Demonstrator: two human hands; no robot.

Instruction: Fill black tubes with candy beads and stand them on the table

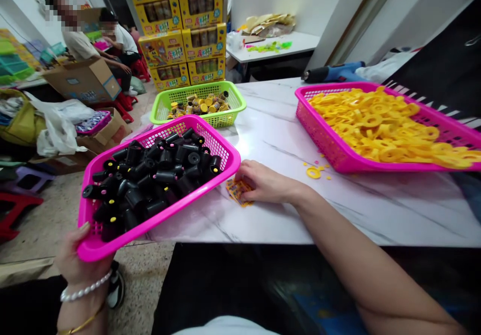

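Note:
My left hand grips the near corner of a pink basket full of black cylinders with yellow dots; the basket hangs partly off the left edge of the white marble table. My right hand rests on the table just right of that basket, fingers curled over a small orange printed packet.
A second pink basket heaped with yellow rings sits at the right, with a loose ring beside it. A green basket of small parts stands behind. Two people sit at the back left by yellow boxes and a cardboard box.

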